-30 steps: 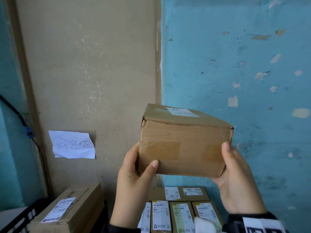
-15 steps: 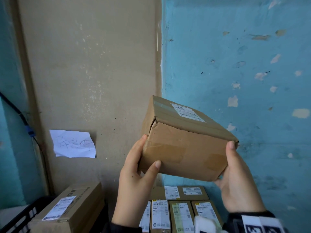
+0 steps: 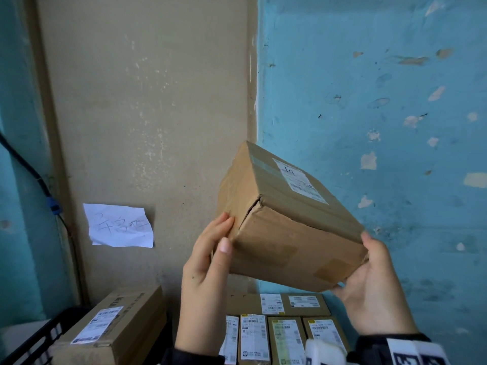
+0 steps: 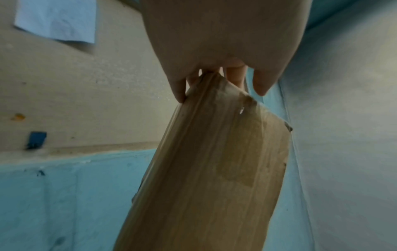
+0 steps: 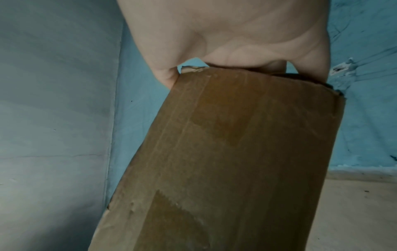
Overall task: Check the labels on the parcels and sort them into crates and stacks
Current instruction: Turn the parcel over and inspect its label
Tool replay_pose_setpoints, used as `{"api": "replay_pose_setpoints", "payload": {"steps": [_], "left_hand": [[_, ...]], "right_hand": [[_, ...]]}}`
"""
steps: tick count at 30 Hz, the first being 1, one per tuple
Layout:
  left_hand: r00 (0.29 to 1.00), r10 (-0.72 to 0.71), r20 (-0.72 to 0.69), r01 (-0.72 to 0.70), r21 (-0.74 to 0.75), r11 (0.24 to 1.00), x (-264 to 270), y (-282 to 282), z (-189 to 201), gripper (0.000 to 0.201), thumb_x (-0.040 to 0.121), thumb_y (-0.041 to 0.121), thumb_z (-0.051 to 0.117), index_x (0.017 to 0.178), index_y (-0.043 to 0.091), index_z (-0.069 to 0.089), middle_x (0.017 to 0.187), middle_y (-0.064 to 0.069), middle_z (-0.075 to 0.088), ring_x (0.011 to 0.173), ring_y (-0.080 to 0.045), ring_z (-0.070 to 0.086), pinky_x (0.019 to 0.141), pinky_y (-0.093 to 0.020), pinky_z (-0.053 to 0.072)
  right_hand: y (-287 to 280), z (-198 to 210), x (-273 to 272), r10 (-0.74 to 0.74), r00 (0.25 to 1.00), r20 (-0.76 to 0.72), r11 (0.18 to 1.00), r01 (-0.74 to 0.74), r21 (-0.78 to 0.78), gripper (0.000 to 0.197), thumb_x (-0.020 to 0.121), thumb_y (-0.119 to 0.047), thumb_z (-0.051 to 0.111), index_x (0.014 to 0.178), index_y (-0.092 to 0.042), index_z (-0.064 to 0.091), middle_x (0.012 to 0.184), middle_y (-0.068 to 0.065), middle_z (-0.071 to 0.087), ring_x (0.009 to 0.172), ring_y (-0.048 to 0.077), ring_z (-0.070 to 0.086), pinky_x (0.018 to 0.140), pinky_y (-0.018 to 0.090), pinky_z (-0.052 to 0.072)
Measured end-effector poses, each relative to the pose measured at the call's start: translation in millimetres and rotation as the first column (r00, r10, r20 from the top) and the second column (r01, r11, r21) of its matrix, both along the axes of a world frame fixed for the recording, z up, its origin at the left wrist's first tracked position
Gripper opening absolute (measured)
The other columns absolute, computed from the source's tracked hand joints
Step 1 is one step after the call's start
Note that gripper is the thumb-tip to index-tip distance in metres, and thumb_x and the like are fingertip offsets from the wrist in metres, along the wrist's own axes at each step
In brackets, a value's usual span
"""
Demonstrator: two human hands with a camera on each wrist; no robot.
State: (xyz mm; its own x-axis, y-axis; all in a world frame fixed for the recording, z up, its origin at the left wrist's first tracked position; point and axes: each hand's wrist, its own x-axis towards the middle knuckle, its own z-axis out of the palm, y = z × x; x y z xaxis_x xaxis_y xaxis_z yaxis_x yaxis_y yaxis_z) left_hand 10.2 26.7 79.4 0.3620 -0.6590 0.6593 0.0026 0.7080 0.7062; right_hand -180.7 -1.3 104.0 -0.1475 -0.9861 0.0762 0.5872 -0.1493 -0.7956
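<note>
Blue wall (image 3: 369, 101) | parcel (image 3: 290, 227) tilted, gripped between left hand (image 3: 205, 280) | right hand (image 3: 376, 293)

We see a brown cardboard parcel (image 3: 287, 227) held up in the air, tilted so its top face slopes down to the right. A white shipping label (image 3: 299, 180) with handwritten marks sits on that top face. Brown tape patches cover the near side, and the left end flap gapes slightly at its corner. Below it, smaller labelled parcels (image 3: 284, 335) lie packed side by side.
</note>
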Motion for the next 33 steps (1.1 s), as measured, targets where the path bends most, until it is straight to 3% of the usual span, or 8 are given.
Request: {"api": "replay_pose_setpoints", "payload": {"steps": [5,7,9,13,19,24,28,33], "left_hand": [[0.989,0.002,-0.145,0.014,0.108,0.994,1.6,-0.6,-0.2,0.037,0.073,0.057,0.066,0.106,0.040,0.071,0.132,0.019,0.059,0.131,-0.003,0.049,0.113,-0.043,0.036],[0.972,-0.072,-0.223,0.109,0.158,0.981,2.2,-2.1,-0.9,0.043,0.077,0.046,0.073,0.118,0.037,0.063,0.135,0.007,0.059,0.121,-0.007,0.058,0.102,-0.035,0.045],[0.970,-0.095,-0.225,0.143,0.207,0.968,3.4,-4.3,-3.2,0.041,0.084,0.037,0.060,0.125,0.037,0.058,0.133,0.007,0.059,0.114,-0.005,0.061,0.090,-0.029,0.048],[0.993,-0.028,-0.112,0.056,0.258,0.965,5.7,-7.5,-4.8,0.036,0.099,0.005,0.048,0.110,0.031,0.071,0.112,0.006,0.073,0.107,-0.009,0.066,0.090,-0.031,0.049],[0.987,-0.046,-0.156,0.087,0.271,0.959,5.6,-3.4,-5.2,0.039,0.083,0.061,0.052,0.098,0.032,0.072,0.107,0.005,0.072,0.102,-0.007,0.064,0.091,-0.033,0.046],[0.993,-0.049,-0.105,0.075,0.257,0.963,3.7,-2.7,-6.8,0.045,0.081,0.036,0.060,0.125,0.024,0.055,0.110,0.013,0.072,0.102,0.002,0.065,0.083,-0.018,0.049],[0.996,0.001,-0.085,0.020,0.245,0.969,4.5,-6.0,-8.4,0.032,0.093,0.016,0.059,0.124,0.024,0.057,0.109,0.013,0.072,0.101,0.002,0.065,0.075,-0.007,0.049],[0.992,0.031,-0.122,-0.001,0.239,0.971,6.3,-9.8,-8.2,0.027,0.095,0.016,0.058,0.120,0.025,0.061,0.110,0.012,0.072,0.105,0.000,0.064,0.091,-0.025,0.046]], "right_hand": [[-2.6,-3.0,-0.2,0.011,1.000,0.017,1.000,-0.010,-0.025,0.020,0.100,-0.030,0.040,0.098,-0.026,0.060,0.093,-0.001,0.072,0.088,0.016,0.062,0.078,0.039,0.046],[-5.0,-5.5,-1.5,0.010,1.000,0.019,0.999,-0.009,-0.031,0.019,0.099,-0.026,0.041,0.098,-0.025,0.060,0.093,-0.002,0.071,0.086,0.014,0.061,0.075,0.037,0.045],[-6.0,-7.7,-2.1,0.009,1.000,0.007,0.999,-0.009,-0.045,0.020,0.099,-0.023,0.041,0.099,-0.024,0.061,0.097,-0.003,0.071,0.089,0.014,0.061,0.079,0.036,0.045],[-7.5,-11.7,-1.6,-0.033,0.997,-0.073,0.995,0.025,-0.099,0.025,0.098,-0.013,0.039,0.085,-0.023,0.059,0.088,-0.005,0.070,0.082,0.011,0.060,0.079,0.033,0.041],[-10.2,-17.4,-2.1,-0.029,0.980,-0.198,0.980,-0.011,-0.201,0.039,0.088,0.003,0.033,0.092,-0.020,0.064,0.079,-0.007,0.070,0.082,0.011,0.057,0.077,0.037,0.036],[-4.7,-17.4,0.0,0.031,0.961,-0.273,0.954,-0.109,-0.278,0.051,0.083,0.016,0.031,0.110,-0.013,0.063,0.089,0.006,0.072,0.081,0.015,0.065,0.074,0.041,0.046],[-3.1,-18.0,4.1,-0.002,0.950,-0.312,0.939,-0.106,-0.328,0.035,0.083,0.004,0.056,0.110,-0.018,0.063,0.099,0.004,0.074,0.092,0.016,0.069,0.087,0.043,0.049],[-5.0,-21.2,4.9,-0.080,0.915,-0.396,0.928,-0.077,-0.365,0.030,0.080,-0.002,0.070,0.101,-0.023,0.065,0.101,0.002,0.074,0.098,0.018,0.069,0.087,0.040,0.050]]}}
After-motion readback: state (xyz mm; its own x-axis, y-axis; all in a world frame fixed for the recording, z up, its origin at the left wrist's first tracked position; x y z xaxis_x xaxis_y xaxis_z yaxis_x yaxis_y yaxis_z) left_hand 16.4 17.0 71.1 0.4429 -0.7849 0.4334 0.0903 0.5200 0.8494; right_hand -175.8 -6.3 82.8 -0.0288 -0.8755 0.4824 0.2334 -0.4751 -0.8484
